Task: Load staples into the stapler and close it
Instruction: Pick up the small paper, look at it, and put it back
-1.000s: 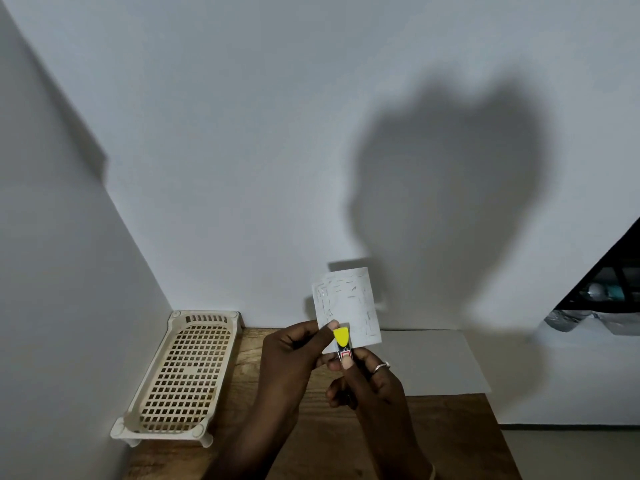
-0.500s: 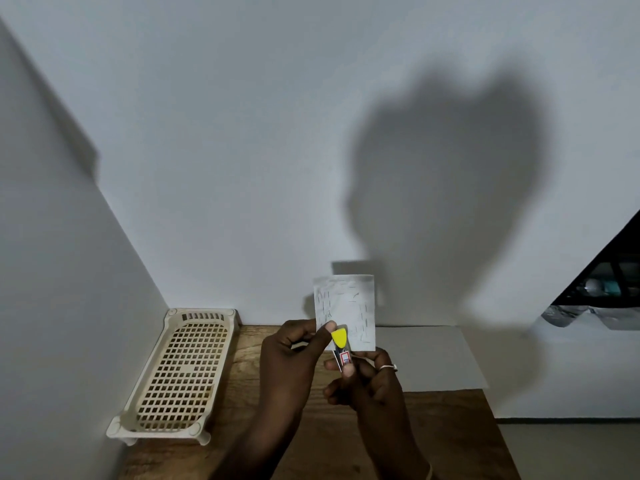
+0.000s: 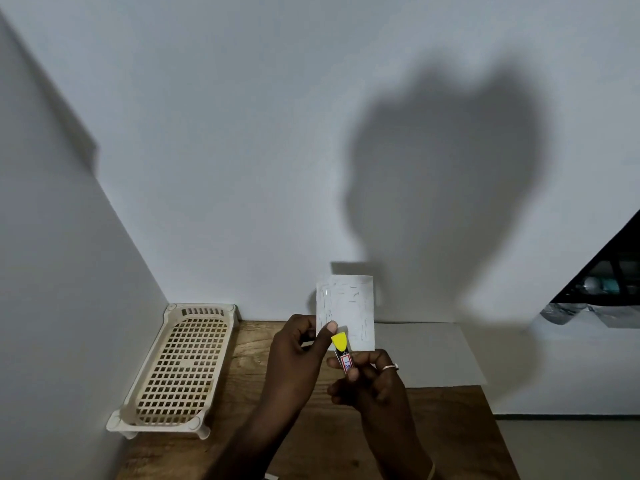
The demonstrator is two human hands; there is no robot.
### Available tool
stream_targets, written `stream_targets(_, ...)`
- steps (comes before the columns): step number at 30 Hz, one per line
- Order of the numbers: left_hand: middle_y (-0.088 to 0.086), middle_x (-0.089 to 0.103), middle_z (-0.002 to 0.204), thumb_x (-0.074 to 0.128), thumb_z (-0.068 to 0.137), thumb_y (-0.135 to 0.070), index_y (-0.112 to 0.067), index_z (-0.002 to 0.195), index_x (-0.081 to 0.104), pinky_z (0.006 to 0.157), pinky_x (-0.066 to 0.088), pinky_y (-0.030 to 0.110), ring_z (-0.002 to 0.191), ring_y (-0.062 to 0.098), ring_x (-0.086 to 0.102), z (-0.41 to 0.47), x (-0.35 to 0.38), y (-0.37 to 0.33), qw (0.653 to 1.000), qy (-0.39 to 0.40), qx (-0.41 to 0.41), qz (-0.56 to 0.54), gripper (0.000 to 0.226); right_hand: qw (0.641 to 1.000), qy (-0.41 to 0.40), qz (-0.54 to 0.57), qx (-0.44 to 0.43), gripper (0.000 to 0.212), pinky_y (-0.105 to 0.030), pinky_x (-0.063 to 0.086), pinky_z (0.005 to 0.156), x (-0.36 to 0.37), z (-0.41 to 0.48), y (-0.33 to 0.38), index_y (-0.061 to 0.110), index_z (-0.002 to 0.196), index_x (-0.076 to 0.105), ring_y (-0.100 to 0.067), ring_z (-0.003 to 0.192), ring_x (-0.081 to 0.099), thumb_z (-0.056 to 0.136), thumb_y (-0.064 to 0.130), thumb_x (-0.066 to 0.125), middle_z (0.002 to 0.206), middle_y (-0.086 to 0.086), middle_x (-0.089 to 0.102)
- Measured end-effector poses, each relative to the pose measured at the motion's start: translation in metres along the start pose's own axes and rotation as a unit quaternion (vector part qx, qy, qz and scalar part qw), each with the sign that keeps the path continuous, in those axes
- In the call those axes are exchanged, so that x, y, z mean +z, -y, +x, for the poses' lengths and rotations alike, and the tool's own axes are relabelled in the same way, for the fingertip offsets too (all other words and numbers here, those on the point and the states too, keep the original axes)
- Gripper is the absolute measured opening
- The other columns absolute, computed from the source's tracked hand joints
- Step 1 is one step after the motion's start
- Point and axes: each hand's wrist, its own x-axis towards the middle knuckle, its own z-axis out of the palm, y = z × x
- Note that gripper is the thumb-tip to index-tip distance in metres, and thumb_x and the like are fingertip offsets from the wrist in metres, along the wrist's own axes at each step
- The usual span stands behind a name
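A small stapler (image 3: 343,351) with a yellow tip and a red-and-white label is held upright in front of me. My right hand (image 3: 369,382), with a ring on one finger, grips its lower body. My left hand (image 3: 299,351) pinches a small white paper (image 3: 349,306) dotted with several staples; its thumb rests beside the yellow tip. The stapler's tip overlaps the paper's lower edge. No loose staples can be seen, and the stapler's lower end is hidden in my right hand.
A cream perforated plastic tray (image 3: 180,365) lies on the wooden table (image 3: 443,427) by the left wall. A white sheet (image 3: 426,351) lies flat at the table's back, against the rear wall. Dark clutter (image 3: 606,282) shows at the far right.
The paper has straightened from a tilt to upright, and both hands with the stapler have settled slightly. My grips are unchanged.
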Motion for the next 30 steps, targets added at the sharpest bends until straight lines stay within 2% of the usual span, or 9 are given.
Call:
stream_targets(3,-0.002,0.075,0.079,0.071,0.094,-0.030,-0.021,0.079,0.074,0.085,0.059,0.045,0.085,0.016,0.072,-0.003,0.002,0.000,0.998,0.006,-0.038,-0.040,0.018,1.000,0.003,0.007,-0.003,0.010,-0.037,0.060,0.062,0.001,-0.001,-0.003,-0.005,0.102,0.046,-0.029,0.067,0.072,0.094,-0.007,0.053,0.081,-0.004,0.075)
stream_targets(6,-0.003,0.065,0.064,0.071,0.095,-0.030,-0.020,0.067,0.068,0.087,0.057,0.056,0.070,0.015,0.063,-0.005,0.001,0.003,0.998,0.007,-0.047,-0.048,0.030,1.000,-0.003,0.002,0.008,0.012,-0.042,0.059,0.066,-0.002,-0.003,-0.011,-0.003,0.103,0.048,-0.033,0.071,0.072,0.095,-0.012,0.051,0.085,-0.008,0.076)
stream_targets(9,-0.012,0.050,0.056,0.071,0.095,-0.028,-0.024,0.059,0.058,0.075,0.057,0.052,0.062,0.008,0.051,-0.002,0.000,0.007,0.997,-0.007,-0.050,-0.054,0.038,0.999,-0.015,-0.030,0.020,0.021,-0.040,0.058,0.068,-0.009,-0.004,-0.024,0.002,0.107,0.049,-0.032,0.076,0.072,0.094,-0.015,0.050,0.098,-0.017,0.075)
stream_targets(12,-0.014,0.041,0.055,0.073,0.093,-0.026,-0.025,0.055,0.050,0.068,0.044,0.038,0.060,0.009,0.042,0.000,-0.001,0.016,0.996,-0.022,-0.057,-0.060,0.044,0.984,-0.030,-0.175,-0.003,0.028,-0.030,0.058,0.080,-0.022,-0.005,-0.048,0.018,0.116,0.059,-0.015,0.095,0.072,0.094,0.002,0.064,0.107,0.000,0.076)
stream_targets(17,-0.007,0.072,0.072,0.073,0.093,-0.029,-0.020,0.074,0.074,0.070,0.051,0.029,0.068,0.011,0.063,-0.005,-0.003,0.031,0.995,-0.002,-0.081,-0.058,0.020,0.831,-0.006,-0.553,-0.059,0.037,-0.025,0.049,0.094,-0.055,-0.004,-0.087,0.033,0.127,0.065,-0.011,0.108,0.060,0.092,0.020,0.067,0.115,0.007,0.069)
stream_targets(21,-0.007,0.081,0.096,0.073,0.092,-0.028,-0.022,0.101,0.080,0.065,0.053,0.012,0.083,0.000,0.074,-0.010,-0.003,0.038,0.993,0.003,-0.099,-0.069,0.012,0.757,0.080,-0.649,-0.022,0.050,-0.019,0.037,0.104,-0.081,-0.010,-0.126,0.033,0.135,0.059,-0.009,0.121,0.053,0.086,0.035,0.070,0.134,0.010,0.057)
stream_targets(24,-0.008,0.081,0.099,0.074,0.092,-0.025,-0.022,0.104,0.079,0.066,0.053,0.010,0.088,0.003,0.075,-0.011,-0.004,0.041,0.992,-0.005,-0.103,-0.074,0.013,0.763,0.087,-0.641,0.004,0.039,-0.013,0.040,0.093,-0.090,-0.014,-0.142,0.032,0.124,0.065,-0.011,0.114,0.058,0.086,0.035,0.072,0.123,0.010,0.057)
stream_targets(27,-0.006,0.081,0.099,0.074,0.093,-0.025,-0.021,0.103,0.079,0.066,0.053,0.010,0.088,0.003,0.075,-0.011,-0.006,0.043,0.991,-0.010,-0.108,-0.072,0.013,0.752,0.104,-0.650,-0.028,0.050,-0.021,0.054,0.066,-0.097,-0.016,-0.154,0.034,0.092,0.078,-0.013,0.080,0.071,0.046,0.032,0.097,0.089,0.010,0.068)
stream_targets(30,-0.005,0.081,0.099,0.073,0.093,-0.025,-0.019,0.101,0.079,0.066,0.054,0.011,0.089,0.006,0.076,-0.011,-0.005,0.045,0.991,-0.009,-0.114,-0.067,0.011,0.731,0.106,-0.674,-0.021,0.058,-0.027,0.054,0.053,-0.097,-0.019,-0.160,0.039,0.081,0.077,-0.010,0.070,0.069,0.027,0.035,0.099,0.079,0.013,0.068)
